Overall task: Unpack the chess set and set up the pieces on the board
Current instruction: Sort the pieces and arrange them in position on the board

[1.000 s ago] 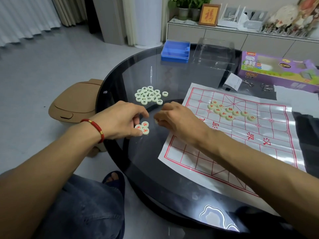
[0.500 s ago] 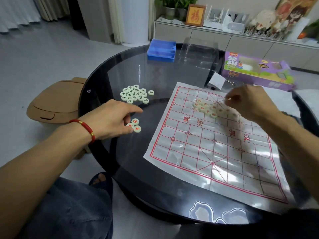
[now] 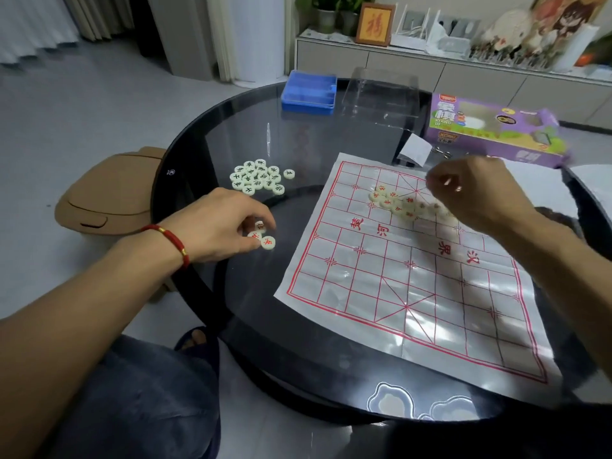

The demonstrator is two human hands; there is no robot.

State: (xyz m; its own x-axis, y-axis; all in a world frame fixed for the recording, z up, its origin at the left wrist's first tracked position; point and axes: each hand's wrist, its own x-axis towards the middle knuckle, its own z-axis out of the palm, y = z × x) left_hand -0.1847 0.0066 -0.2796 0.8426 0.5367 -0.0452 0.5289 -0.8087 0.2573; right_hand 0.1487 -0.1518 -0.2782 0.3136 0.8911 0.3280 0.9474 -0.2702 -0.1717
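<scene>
On the round glass table (image 3: 205,154) the paper board (image 3: 414,293) sits right of centre; left of the board there's a heap of black-lettered pieces (image 3: 260,177); on the board's far half, a cluster of red-lettered pieces (image 3: 390,200); your right hand (image 3: 477,193) hovers over that cluster, fingers curled, can't tell what they're pinching; your left hand (image 3: 218,226), just left of the board, pinches three red pieces (image 3: 261,236).
</scene>
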